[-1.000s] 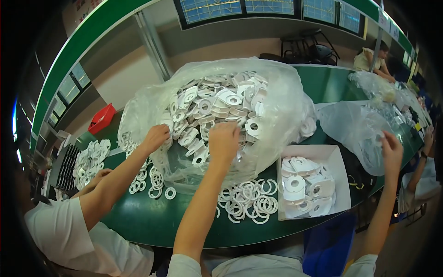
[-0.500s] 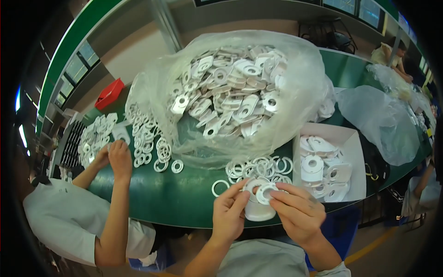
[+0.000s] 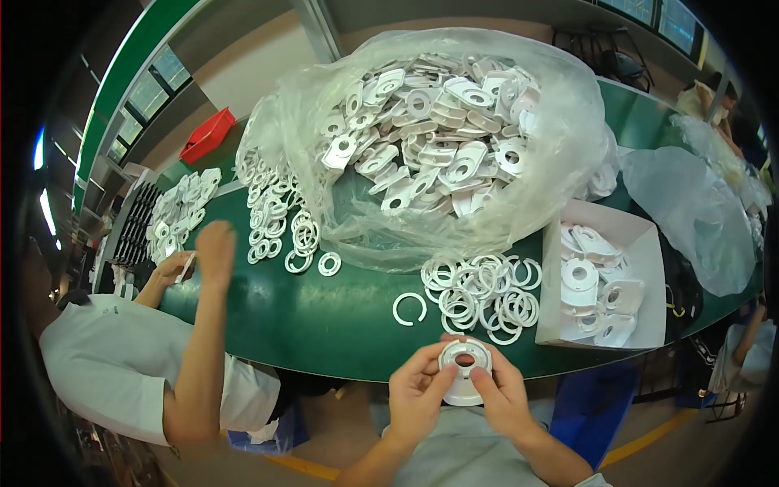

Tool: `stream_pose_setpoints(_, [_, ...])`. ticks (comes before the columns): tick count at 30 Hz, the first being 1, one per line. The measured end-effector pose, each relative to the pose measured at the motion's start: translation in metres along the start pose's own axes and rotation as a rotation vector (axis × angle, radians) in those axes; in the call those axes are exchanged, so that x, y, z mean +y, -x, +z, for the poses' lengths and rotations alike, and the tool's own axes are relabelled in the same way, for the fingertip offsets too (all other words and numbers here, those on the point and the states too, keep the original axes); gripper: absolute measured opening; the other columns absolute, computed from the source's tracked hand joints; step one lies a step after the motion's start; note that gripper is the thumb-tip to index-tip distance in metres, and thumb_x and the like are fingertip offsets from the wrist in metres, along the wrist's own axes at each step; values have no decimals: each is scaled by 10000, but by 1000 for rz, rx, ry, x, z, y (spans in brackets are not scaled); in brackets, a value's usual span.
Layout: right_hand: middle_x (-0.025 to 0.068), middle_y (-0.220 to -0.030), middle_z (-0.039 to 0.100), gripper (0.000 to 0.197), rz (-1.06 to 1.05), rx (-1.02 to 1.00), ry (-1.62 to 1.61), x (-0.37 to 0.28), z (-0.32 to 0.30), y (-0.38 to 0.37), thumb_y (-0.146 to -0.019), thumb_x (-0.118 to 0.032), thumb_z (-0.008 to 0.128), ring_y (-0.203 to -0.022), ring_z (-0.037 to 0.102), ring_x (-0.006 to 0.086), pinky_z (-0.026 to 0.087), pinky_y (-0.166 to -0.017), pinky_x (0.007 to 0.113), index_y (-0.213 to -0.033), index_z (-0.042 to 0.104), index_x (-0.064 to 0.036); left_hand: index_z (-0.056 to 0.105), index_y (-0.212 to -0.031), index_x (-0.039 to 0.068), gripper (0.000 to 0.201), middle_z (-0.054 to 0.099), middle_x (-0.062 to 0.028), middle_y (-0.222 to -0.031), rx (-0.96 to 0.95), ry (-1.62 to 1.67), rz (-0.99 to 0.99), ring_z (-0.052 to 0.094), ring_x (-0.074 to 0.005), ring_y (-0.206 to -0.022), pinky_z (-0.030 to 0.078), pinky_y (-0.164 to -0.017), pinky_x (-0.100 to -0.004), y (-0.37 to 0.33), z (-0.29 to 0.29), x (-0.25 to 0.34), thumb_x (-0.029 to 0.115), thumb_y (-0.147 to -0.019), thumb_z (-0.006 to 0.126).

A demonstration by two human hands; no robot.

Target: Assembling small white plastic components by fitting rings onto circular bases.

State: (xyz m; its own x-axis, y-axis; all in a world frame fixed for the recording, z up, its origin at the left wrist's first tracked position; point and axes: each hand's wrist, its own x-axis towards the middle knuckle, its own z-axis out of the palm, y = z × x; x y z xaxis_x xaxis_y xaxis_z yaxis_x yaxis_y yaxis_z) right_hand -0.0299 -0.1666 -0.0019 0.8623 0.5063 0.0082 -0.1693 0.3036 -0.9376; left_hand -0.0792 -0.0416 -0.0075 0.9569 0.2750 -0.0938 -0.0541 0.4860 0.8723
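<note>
Close to the table's near edge, my left hand and my right hand grip one white plastic plate from both sides. Its lower end is rounded. A white ring lies on the plate's upper part around the round hole, with both thumbs pressed on it. My other fingers are behind the plate, mostly hidden. Just beyond my hands is a pile of white split rings. One split ring lies apart, left of that pile.
A large clear plastic bag full of white plates fills the table's middle. A white box of plates stands right. More rings and a red tray are left, where a co-worker handles a white part.
The ring my right hand held at the plate now sits on it, and both thumbs press there. The plate now faces upright between both hands. The co-worker's hands have moved apart.
</note>
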Motion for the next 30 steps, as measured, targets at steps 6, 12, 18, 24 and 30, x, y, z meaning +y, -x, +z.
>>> stream_pose_setpoints(6, [141, -1215, 562, 342, 141, -36, -61, 18, 0, 3, -966, -78, 381, -1080, 542, 151, 420, -936, 271, -1279, 441, 45, 555, -1148, -60, 302, 638, -107, -1038, 59, -171, 35, 601, -129, -944, 495, -781, -237, 9, -8, -3, -48, -849, 596])
stream_pose_setpoints(12, [244, -1073, 605, 301, 287, -23, -228, 13, -4, -2, -974, -129, 360, -823, 658, 288, 551, -722, 363, -1195, 430, 63, 695, -882, 6, 176, 655, -104, -846, 141, -1161, 514, 606, -210, -759, 475, -661, -297, -51, -53, 30, -35, -713, 671])
stream_pose_setpoints(18, [275, -1034, 604, 317, 316, -4, -301, 20, -12, -5, -973, -176, 363, -780, 666, 349, 570, -693, 418, -1167, 436, 63, 694, -907, 65, 198, 636, -55, -893, -127, -1494, 549, 575, -268, -817, 480, -704, -346, -86, -60, 36, 80, -711, 711])
stream_pose_setpoints(24, [278, -1073, 587, 342, 388, 56, -390, 16, -9, -9, -984, -206, 348, -833, 655, 376, 559, -756, 459, -1182, 437, 58, 684, -882, 76, 159, 603, -81, -814, -128, -1696, 445, 594, -274, -761, 483, -652, -355, -79, -54, 45, 96, -725, 702])
stream_pose_setpoints(30, [265, -1088, 584, 448, 380, 21, -426, 15, -12, -13, -1006, -316, 299, -865, 649, 371, 552, -786, 456, -1196, 436, 66, 678, -887, 40, 138, 599, -92, -781, -68, -1543, 458, 599, -231, -665, 470, -574, -311, -74, -73, 46, 29, -750, 678])
